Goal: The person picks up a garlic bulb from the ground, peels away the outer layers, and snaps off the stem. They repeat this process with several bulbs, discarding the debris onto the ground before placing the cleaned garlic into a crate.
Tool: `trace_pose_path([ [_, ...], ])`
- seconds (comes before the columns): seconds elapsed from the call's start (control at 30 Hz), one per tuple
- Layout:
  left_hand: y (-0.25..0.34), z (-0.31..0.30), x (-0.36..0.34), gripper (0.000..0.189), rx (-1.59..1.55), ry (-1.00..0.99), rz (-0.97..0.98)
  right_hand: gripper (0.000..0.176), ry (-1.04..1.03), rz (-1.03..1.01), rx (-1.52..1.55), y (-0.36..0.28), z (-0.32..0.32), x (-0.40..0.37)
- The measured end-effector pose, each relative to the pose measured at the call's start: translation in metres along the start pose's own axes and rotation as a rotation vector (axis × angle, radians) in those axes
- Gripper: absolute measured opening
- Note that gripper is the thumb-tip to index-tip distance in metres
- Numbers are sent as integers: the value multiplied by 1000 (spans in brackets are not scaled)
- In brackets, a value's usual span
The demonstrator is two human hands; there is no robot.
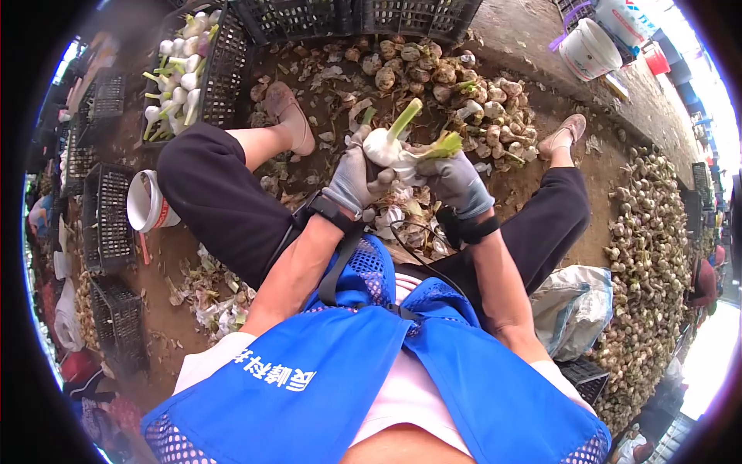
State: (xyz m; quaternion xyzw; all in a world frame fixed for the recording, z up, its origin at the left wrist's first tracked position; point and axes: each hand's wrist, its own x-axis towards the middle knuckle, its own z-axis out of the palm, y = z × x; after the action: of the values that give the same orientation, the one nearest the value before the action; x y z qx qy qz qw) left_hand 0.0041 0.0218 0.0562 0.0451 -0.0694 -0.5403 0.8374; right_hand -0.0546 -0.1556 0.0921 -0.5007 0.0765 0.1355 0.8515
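Note:
A white garlic bulb (379, 147) with a cut green stalk (405, 117) is held in front of me. My left hand (355, 176), in a grey glove, is closed around the bulb's lower left side. My right hand (456, 182), also gloved, pinches a strip of garlic skin with a yellow-green leafy end (442, 147), which reaches across to the bulb. Below both hands lie peeled skins (413, 220) between my legs. Just beyond them is a heap of unpeeled garlic bulbs (495, 116) with brownish skins.
At upper left, a black crate (220, 81) holds clean white garlic bulbs (182, 69). A white bucket (151, 203) stands beside my left knee. Another bucket (589, 50) is at upper right. A large garlic pile (645, 255) covers the right side, near a white sack (573, 309).

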Motion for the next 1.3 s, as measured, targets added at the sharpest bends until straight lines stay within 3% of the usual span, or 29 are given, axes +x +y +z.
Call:
trace_pose_path([
  [0.03,-3,7,0,59,82,309,2,20,18,48,35,-2,-2,-1],
  [0.07,-6,13,4,59,83,309,3,20,16,48,34,-4,-2,-1],
  [0.13,-11,25,12,50,683,889,247,21,104,-62,-56,-8,-1,-4],
  [0.17,-3,12,16,40,732,977,283,19,114,-79,-111,-10,0,-7],
  [0.2,-7,8,19,40,737,973,276,19,121,-84,-108,-5,-1,-7],
  [0.27,-20,8,23,29,1160,685,595,18,168,-218,-420,15,9,1],
  [0.3,-29,6,23,19,1061,744,497,18,146,-188,-473,23,18,2],
  [0.33,-29,8,21,13,1014,837,474,19,29,-419,-749,41,9,7],
  [0.4,-16,-28,13,16,746,835,582,17,11,-494,-881,36,11,0],
  [0.47,-13,11,13,19,820,800,593,14,182,-165,-166,20,-6,1],
  [0.53,-13,26,15,17,430,609,570,18,363,-57,-165,16,-42,14],
  [0.6,-11,12,13,22,367,546,564,30,406,29,-1020,54,-115,46],
  [0.67,-11,16,12,20,344,590,562,39,400,257,-1521,30,-74,33],
  [0.73,-7,2,10,21,484,703,642,52,431,-196,-1270,40,-63,28],
  [0.8,-13,-4,12,19,576,837,712,52,337,-247,-668,32,-24,28],
  [0.87,-16,9,20,18,591,927,613,45,301,-85,-452,24,14,21],
  [0.9,-18,9,24,18,590,919,615,41,352,-195,-550,48,3,32],
  [1.0,-21,6,22,16,620,976,637,31,330,38,-296,27,14,22],
  [1.13,-21,7,24,16,533,988,640,30,262,111,45,40,-7,21],
  [1.2,-23,-2,26,15,609,949,645,33,354,-303,-656,48,-1,24],
  [1.23,-24,-3,28,12,658,918,617,35,426,-243,-847,41,14,20],
  [1.27,-28,-9,30,12,661,913,608,37,531,-432,-1238,46,22,21],
  [1.3,-33,-16,33,11,763,937,642,33,577,-409,-1223,48,24,21],
])
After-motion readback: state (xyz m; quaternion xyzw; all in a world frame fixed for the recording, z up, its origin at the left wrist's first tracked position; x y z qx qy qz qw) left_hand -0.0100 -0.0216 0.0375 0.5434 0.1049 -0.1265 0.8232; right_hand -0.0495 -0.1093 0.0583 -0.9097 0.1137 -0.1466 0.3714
